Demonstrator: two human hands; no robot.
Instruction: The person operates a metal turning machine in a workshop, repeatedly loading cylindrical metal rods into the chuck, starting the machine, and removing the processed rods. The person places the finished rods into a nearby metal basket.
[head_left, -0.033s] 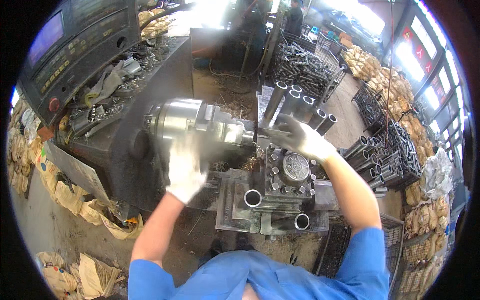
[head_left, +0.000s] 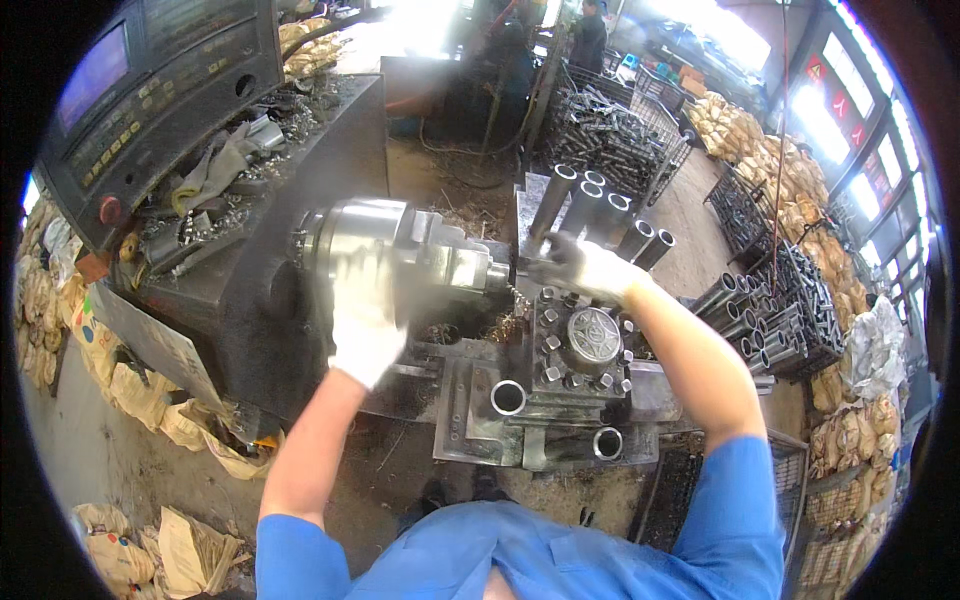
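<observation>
Head view: two gloved hands at a lathe [head_left: 340,135], both around the chuck [head_left: 366,232].
Chuck, done: bright metal end [head_left: 497,276] sticks out of its front, so a piece is probably mounted; cut or uncut, can't tell.
Chuck, remaining: seems mid-job; tubes outside it may be waiting or finished, can't tell which.
Left hand [head_left: 368,310]: over the chuck's near side, motion-blurred; likely touching, finger spread can't tell.
Right hand [head_left: 590,268]: near the chuck's front end, just beyond the tool post [head_left: 593,338]; fingers look bent, dark at the tips; gripping something or not, can't tell.
Standing tubes [head_left: 582,208]: five, on a metal plate [head_left: 538,184], just past right hand.
Loose tubes [head_left: 568,446]: two, on the slide [head_left: 468,405] nearer the body, no hand on them.
Stacked tubes [head_left: 712,296]: bunch off to the right, apart from both hands.
</observation>
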